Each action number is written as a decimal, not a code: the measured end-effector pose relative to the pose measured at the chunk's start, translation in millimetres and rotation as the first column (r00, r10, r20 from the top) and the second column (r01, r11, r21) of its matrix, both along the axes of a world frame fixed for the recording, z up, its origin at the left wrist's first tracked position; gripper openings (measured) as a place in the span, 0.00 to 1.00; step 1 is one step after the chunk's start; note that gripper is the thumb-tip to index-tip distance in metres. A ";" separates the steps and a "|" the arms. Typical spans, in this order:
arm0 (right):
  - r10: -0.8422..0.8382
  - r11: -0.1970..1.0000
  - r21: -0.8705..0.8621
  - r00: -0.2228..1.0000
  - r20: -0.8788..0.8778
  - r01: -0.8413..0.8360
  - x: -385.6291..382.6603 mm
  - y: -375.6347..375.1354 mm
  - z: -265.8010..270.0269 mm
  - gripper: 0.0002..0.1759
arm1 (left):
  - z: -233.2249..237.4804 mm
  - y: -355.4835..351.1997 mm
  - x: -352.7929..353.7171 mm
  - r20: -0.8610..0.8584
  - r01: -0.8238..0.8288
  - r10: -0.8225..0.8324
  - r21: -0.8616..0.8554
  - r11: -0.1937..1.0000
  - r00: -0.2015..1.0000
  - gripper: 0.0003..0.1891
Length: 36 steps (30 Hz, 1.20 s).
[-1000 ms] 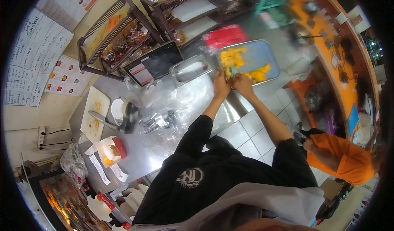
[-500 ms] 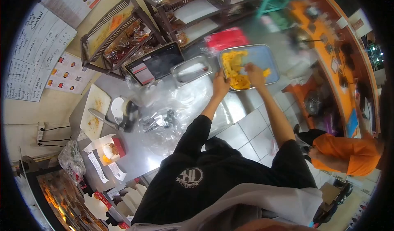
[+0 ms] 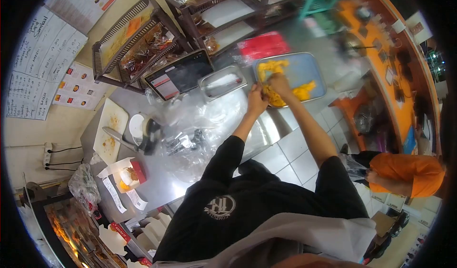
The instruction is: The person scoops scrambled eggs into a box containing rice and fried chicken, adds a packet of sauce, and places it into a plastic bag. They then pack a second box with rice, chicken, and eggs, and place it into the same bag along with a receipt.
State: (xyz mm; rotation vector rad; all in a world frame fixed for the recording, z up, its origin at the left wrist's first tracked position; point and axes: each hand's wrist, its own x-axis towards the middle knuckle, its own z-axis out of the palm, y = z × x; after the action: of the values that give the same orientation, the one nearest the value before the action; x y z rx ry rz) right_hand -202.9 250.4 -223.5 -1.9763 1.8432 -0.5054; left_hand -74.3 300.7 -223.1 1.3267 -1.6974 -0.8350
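Note:
A rectangular metal tray with a pale blue inside holds bright yellow food, part along its left side and part near the bottom. My left hand grips the tray's left rim near the lower corner. Over the left part of the tray, my right hand is closed on something I cannot make out, amid the yellow food. To the left of the tray lies a smaller metal container, and a red plastic packet sits just behind.
A tablet leans by brown racks. Clear plastic bags cover the middle counter. A knife rests on a white cutting board, near an open food box. A person in orange is at the right.
My right hand has moved left across the tray, toward my left hand. More yellow food now lies at the tray's lower middle. The person in orange has shifted slightly.

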 end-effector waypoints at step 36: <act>0.147 0.160 0.300 0.323 0.935 -0.940 584.2 428.4 128.2 0.06 | 14.4 591.5 505.8 -0.217 -0.955 0.947 -0.231 0.188 0.239 0.04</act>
State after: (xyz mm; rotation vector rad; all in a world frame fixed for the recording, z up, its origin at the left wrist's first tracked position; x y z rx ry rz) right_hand 381.3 678.8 -95.2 -1.2030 0.2977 0.0126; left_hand 431.5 892.2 -208.7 1.7350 -0.5585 0.2202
